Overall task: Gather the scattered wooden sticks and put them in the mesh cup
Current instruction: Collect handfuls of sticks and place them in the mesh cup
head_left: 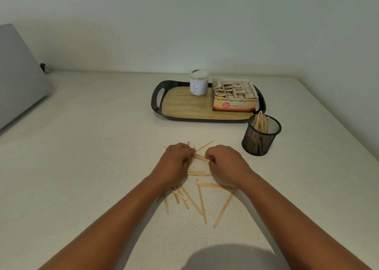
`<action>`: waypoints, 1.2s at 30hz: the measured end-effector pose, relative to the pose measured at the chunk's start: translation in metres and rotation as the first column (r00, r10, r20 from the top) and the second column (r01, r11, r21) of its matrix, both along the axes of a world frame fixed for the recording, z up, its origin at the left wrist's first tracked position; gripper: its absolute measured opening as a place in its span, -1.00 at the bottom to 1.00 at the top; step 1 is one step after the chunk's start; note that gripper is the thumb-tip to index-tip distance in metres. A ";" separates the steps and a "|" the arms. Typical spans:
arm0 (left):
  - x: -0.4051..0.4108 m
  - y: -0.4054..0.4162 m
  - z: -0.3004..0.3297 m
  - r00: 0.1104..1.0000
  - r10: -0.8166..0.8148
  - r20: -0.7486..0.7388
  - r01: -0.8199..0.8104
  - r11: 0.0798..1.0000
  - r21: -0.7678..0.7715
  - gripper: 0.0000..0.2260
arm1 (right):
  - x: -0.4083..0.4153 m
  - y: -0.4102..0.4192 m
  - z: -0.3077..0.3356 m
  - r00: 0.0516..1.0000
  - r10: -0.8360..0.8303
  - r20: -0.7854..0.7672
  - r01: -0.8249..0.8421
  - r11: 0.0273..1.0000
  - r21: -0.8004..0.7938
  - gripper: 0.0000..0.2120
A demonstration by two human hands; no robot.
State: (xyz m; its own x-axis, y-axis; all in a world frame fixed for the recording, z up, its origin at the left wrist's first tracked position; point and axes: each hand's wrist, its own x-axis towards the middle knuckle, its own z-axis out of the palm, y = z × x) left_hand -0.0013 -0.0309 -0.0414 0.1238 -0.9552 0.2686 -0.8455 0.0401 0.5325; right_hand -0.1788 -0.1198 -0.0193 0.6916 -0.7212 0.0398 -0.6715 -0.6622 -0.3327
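Two hands met at the middle of the tabletop point(92, 146). The left hand point(178, 163) and the right hand point(222, 161) each had fingers curled around opposite ends of a small bundle of wooden sticks point(202, 157), its long axis running left to right between them. More loose sticks point(200, 198) lay scattered nearer, under the wrists. The mesh cup point(260, 135), already holding sticks, stood far and to the right, closer to the right hand.
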 end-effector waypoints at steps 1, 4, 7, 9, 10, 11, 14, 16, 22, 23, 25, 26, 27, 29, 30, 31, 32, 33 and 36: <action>0.000 0.000 0.000 1.000 -0.005 0.012 0.005 1.000 -0.009 -0.72 | 0.000 0.000 0.000 1.000 0.002 0.001 -0.002 1.000 0.004 -0.80; -0.001 -0.002 0.001 0.999 -0.021 0.034 0.021 1.000 -0.020 -0.71 | 0.002 0.000 -0.001 1.000 0.003 -0.005 -0.003 1.000 -0.012 -0.78; 0.000 -0.004 0.001 0.999 -0.016 0.046 0.017 1.000 -0.015 -0.72 | 0.002 0.001 0.000 1.000 0.000 -0.003 0.000 1.000 -0.013 -0.77; 0.000 -0.004 0.001 0.999 -0.012 0.044 0.012 1.000 -0.009 -0.72 | 0.001 0.001 0.000 1.000 -0.010 0.007 0.010 1.000 -0.003 -0.78; 0.000 -0.004 0.001 0.999 -0.011 0.037 0.011 1.000 -0.006 -0.72 | 0.001 0.001 0.001 1.000 -0.016 0.015 0.016 1.000 0.003 -0.80; 0.000 -0.004 0.002 1.000 -0.009 0.028 0.009 1.000 -0.003 -0.72 | 0.001 0.001 0.001 1.000 -0.023 0.021 0.023 1.000 0.011 -0.81; 0.001 -0.003 0.003 1.000 -0.002 -0.007 0.002 1.000 0.012 -0.70 | 0.001 0.001 0.001 0.999 -0.026 0.027 0.025 0.999 0.032 -0.84; 0.003 -0.002 0.004 0.999 0.012 -0.038 -0.011 0.999 0.031 -0.69 | 0.000 0.000 -0.001 0.999 -0.027 0.042 0.025 0.999 0.039 -0.85; 0.013 0.001 0.010 0.996 0.094 -0.001 -0.094 0.995 0.020 -0.64 | -0.006 0.000 -0.001 0.993 -0.069 0.093 0.065 0.997 0.043 -0.83; 0.017 0.001 0.011 0.994 0.108 0.026 -0.109 0.994 0.027 -0.67 | -0.007 -0.001 0.000 0.993 -0.077 0.090 0.075 0.997 0.034 -0.83; 0.023 0.001 0.013 0.988 0.122 0.093 -0.130 0.989 0.077 -0.77 | -0.008 -0.003 0.002 0.995 -0.083 0.059 0.083 0.996 0.012 -0.82; 0.025 0.001 0.014 0.984 0.120 0.129 -0.134 0.984 0.113 -0.82 | -0.009 -0.004 0.002 0.996 -0.080 0.030 0.080 0.997 0.005 -0.81; 0.025 0.001 0.015 0.981 0.113 0.158 -0.135 0.981 0.141 -0.84 | -0.009 -0.005 0.003 0.997 -0.075 0.000 0.075 0.997 0.003 -0.82; 0.025 0.002 0.015 0.976 0.104 0.191 -0.136 0.977 0.162 -0.83 | -0.009 -0.006 0.005 0.997 -0.065 -0.043 0.065 0.998 0.007 -0.85; 0.025 0.002 0.016 0.974 0.104 0.199 -0.138 0.977 0.163 -0.83 | -0.009 -0.006 0.006 0.997 -0.058 -0.059 0.058 0.998 0.009 -0.85; 0.024 0.001 0.016 0.973 0.105 0.207 -0.140 0.976 0.166 -0.83 | -0.008 -0.006 0.007 0.996 -0.049 -0.075 0.051 0.999 0.014 -0.86; 0.024 0.001 0.015 0.971 0.104 0.216 -0.143 0.974 0.174 -0.84 | -0.009 -0.006 0.008 0.995 -0.042 -0.090 0.045 0.999 0.024 -0.86; 0.024 0.001 0.015 0.968 0.102 0.228 -0.147 0.971 0.188 -0.84 | -0.008 -0.006 0.009 0.994 -0.037 -0.099 0.041 0.998 0.036 -0.88; 0.024 0.001 0.014 0.959 0.088 0.268 -0.151 0.962 0.226 -0.85 | -0.008 -0.006 0.009 0.994 -0.023 -0.111 0.030 0.998 0.059 -0.91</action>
State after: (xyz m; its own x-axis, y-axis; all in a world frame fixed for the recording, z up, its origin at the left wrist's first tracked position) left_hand 0.0225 -0.0297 -0.0271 0.1992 -0.9776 0.0686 -0.9441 -0.1727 0.2808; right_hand -0.1868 -0.1261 -0.0100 0.6699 -0.7381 -0.0799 -0.7232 -0.6245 -0.2950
